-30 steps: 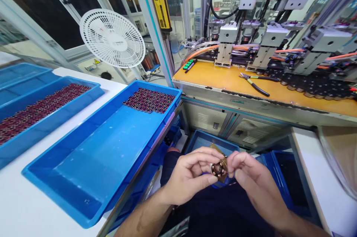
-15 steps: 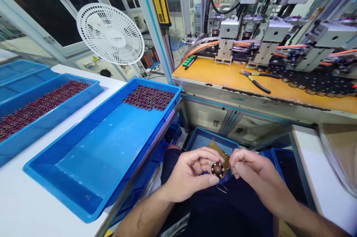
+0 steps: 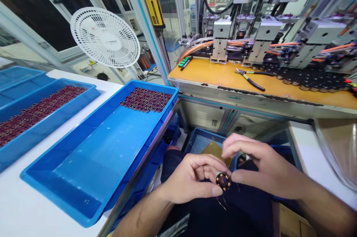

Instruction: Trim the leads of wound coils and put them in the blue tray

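Copper-dotted ring (image 3: 219, 181) pinched by the left hand (image 3: 192, 179) at five o'clock.
The right hand's (image 3: 259, 166) grip is parted beside it; if trailing wires (image 3: 221, 204) are snagged, the ring may be pulled loose.

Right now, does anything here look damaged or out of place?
Yes: along the front edge of the orange bench, dark patches break the pale strip, as if chipped. The pliers on top, handles spread, may simply be set down.
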Motion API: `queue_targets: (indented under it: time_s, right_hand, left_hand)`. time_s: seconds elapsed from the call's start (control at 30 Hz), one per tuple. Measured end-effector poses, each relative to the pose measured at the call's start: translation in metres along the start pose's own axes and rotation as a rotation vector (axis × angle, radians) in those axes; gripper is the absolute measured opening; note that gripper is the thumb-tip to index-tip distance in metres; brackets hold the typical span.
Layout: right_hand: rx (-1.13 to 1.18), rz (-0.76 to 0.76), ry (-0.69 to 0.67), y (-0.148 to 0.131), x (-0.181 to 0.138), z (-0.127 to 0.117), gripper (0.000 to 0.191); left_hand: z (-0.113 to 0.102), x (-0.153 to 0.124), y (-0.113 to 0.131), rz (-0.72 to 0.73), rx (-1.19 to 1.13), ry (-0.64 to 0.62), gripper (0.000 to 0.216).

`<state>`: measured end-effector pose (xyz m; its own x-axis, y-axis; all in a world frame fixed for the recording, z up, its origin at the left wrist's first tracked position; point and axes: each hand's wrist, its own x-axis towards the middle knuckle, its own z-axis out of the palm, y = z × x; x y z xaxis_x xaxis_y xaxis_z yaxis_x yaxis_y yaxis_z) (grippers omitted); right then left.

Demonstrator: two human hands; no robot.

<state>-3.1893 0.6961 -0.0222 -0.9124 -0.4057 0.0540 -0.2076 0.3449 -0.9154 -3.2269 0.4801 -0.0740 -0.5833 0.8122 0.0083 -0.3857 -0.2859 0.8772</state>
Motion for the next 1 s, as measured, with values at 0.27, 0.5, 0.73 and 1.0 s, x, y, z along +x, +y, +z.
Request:
queue_targets:
  time_s: [0.27,0.5,0.73,1.0]
  right_hand:
    - [0.152,-0.01,-0.044,0.0,0.018,0.014,0.017]
    - [0.131,0.134,0.115,-0.002,-0.007,0.018,0.023]
    - [0.021,0.253,-0.012,-0.012,-0.007,0.013,0.02]
    - [0.058,0.191,-0.032,-0.01,-0.006,0.017,0.021]
  left_hand:
    - [0.002,-0.003,-0.003,0.001,0.014,0.04,0.031]
    - [0.0,-0.001,-0.005,0.257,0.021,0.048,0.038]
    - [0.001,0.0,-0.007,0.245,0.067,0.029,0.039]
    - [-0.002,-0.001,-0.008,0.215,-0.119,0.005,0.036]
